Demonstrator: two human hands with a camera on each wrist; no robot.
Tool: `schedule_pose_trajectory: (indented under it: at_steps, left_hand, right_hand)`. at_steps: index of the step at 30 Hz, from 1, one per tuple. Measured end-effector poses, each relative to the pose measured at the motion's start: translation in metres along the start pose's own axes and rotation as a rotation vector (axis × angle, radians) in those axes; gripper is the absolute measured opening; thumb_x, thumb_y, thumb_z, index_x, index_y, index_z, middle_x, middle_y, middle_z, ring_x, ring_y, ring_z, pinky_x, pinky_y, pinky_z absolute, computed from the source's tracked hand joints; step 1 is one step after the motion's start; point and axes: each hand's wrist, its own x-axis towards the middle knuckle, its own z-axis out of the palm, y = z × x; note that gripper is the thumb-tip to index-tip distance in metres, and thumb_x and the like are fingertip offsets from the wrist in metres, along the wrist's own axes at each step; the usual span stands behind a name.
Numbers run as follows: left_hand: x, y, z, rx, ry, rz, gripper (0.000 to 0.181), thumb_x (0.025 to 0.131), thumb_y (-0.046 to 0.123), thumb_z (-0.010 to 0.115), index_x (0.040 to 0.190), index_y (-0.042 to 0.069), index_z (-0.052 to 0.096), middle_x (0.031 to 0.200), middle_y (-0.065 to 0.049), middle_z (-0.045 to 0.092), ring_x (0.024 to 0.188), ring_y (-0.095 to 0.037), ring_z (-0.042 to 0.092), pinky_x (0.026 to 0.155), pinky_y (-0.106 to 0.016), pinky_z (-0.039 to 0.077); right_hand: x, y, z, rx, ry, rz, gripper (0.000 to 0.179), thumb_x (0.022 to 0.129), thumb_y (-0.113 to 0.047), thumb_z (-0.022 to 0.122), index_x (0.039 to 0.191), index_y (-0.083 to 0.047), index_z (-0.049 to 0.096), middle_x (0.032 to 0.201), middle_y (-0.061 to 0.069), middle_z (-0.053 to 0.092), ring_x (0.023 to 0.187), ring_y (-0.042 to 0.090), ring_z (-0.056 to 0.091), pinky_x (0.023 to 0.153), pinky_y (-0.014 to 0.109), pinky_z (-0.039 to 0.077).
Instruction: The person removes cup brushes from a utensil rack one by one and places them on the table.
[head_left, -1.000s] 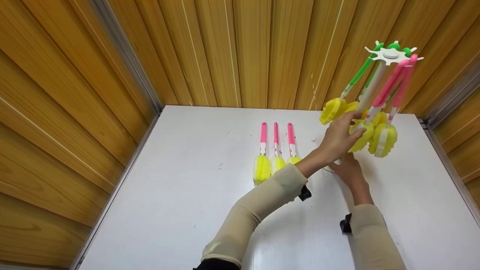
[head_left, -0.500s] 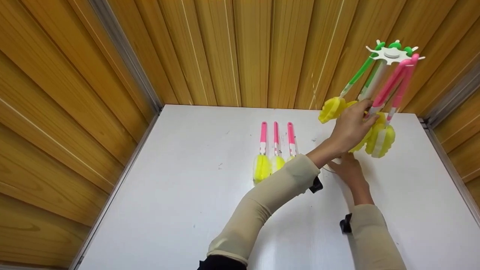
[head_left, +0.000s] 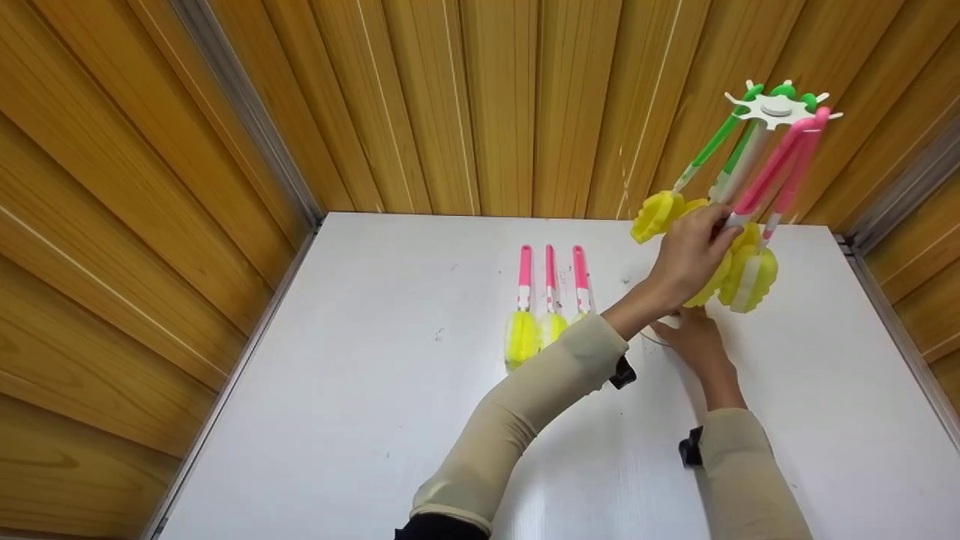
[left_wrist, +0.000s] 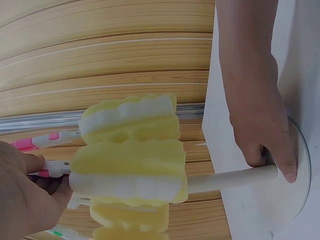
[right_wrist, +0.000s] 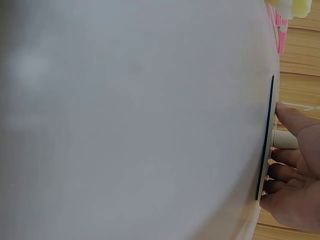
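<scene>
A white stand with a star-shaped hook top (head_left: 776,110) rises at the back right, its pole (left_wrist: 227,179) fixed in a round base (left_wrist: 295,200). Pink-handled sponge brushes (head_left: 769,172) and green-handled sponge brushes (head_left: 712,150) hang from its hooks, yellow heads down. My left hand (head_left: 686,255) pinches one pink-handled brush at the white neck just above its sponge head (left_wrist: 127,172). Low at the stand, my right hand (head_left: 697,341) holds the base, thumb and fingers spread either side of the pole (right_wrist: 285,140), fingertips on the base.
Three pink-handled sponge brushes (head_left: 550,277) lie side by side on the white table (head_left: 390,337), left of the stand; my left forearm partly covers their heads. Wood-panelled walls (head_left: 502,112) enclose the table at the back and sides.
My left hand has moved up from among the sponge heads to the neck of a pink-handled brush. The front hanging brushes have shifted slightly left; my right hand stays at the base.
</scene>
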Motion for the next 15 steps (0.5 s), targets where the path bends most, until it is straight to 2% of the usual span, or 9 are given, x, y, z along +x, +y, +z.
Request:
schedule_pose_trajectory:
  at_steps: [7, 9, 12, 15]
  left_hand:
    - [-0.007, 0.003, -0.005, 0.033, -0.011, 0.019, 0.023, 0.103, 0.019, 0.06, 0.12, 0.005, 0.066, 0.095, 0.002, 0.061, 0.08, -0.001, 0.051, 0.07, -0.004, 0.044]
    - [-0.009, 0.004, -0.006, 0.033, -0.01, 0.022, 0.022, 0.103, 0.018, 0.06, 0.12, 0.005, 0.067, 0.095, 0.002, 0.061, 0.08, -0.001, 0.051, 0.069, -0.004, 0.044]
    - [-0.012, 0.004, -0.009, 0.03, -0.005, 0.03, 0.023, 0.103, 0.018, 0.06, 0.12, 0.005, 0.067, 0.097, 0.002, 0.061, 0.079, -0.001, 0.051, 0.069, -0.004, 0.044]
    - [-0.015, 0.005, -0.012, 0.022, -0.001, 0.039, 0.024, 0.103, 0.018, 0.06, 0.121, 0.004, 0.067, 0.097, 0.001, 0.062, 0.08, -0.002, 0.051, 0.069, -0.004, 0.044]
  right_hand:
    - [-0.004, -0.001, 0.0, 0.051, 0.006, 0.044, 0.072, 0.101, -0.035, 0.064, 0.153, 0.0, 0.029, 0.146, 0.022, 0.04, 0.126, 0.039, 0.042, 0.112, 0.06, 0.035]
    - [-0.005, -0.001, 0.0, 0.067, 0.022, 0.044, 0.072, 0.1, -0.034, 0.066, 0.153, -0.002, 0.029, 0.145, 0.021, 0.041, 0.126, 0.038, 0.041, 0.113, 0.059, 0.035]
    - [-0.004, -0.001, 0.001, 0.089, 0.063, -0.004, 0.07, 0.098, -0.031, 0.07, 0.148, -0.001, 0.032, 0.141, 0.02, 0.044, 0.124, 0.036, 0.042, 0.111, 0.058, 0.037]
    - [-0.001, -0.001, 0.002, 0.098, 0.111, -0.077, 0.06, 0.096, -0.026, 0.072, 0.139, 0.0, 0.038, 0.129, 0.019, 0.05, 0.116, 0.033, 0.045, 0.104, 0.052, 0.042]
